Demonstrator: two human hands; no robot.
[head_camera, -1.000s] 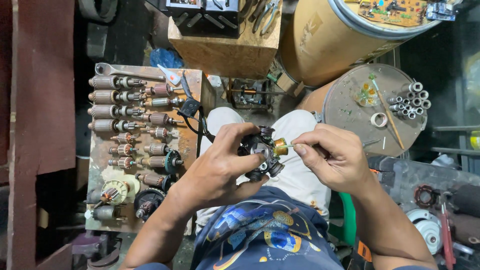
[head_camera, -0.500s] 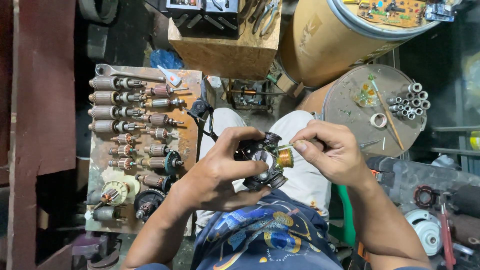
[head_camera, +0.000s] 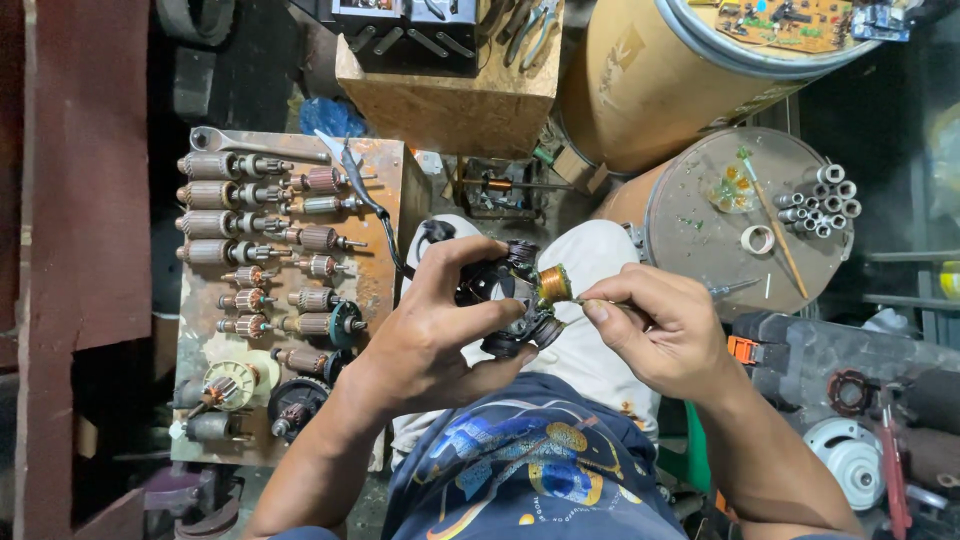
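Gripping motor armature (head_camera: 520, 295), left fingers (head_camera: 470, 262) apparently around it.

a: what carries the parts on the left?

b: a worn, rust-stained flat wooden board (head_camera: 385, 225). rows of copper-wound motor armatures (head_camera: 215, 195) lie on it, larger ones at the top, smaller ones (head_camera: 243, 300) below, a silver wrench (head_camera: 255, 145) along the top edge.

a: and on the right?

b: a round grey metal drum lid (head_camera: 700, 240). on it lie a cluster of short silver metal tubes (head_camera: 822, 200), a white tape ring (head_camera: 758, 239) and a thin wooden stick (head_camera: 775, 230).
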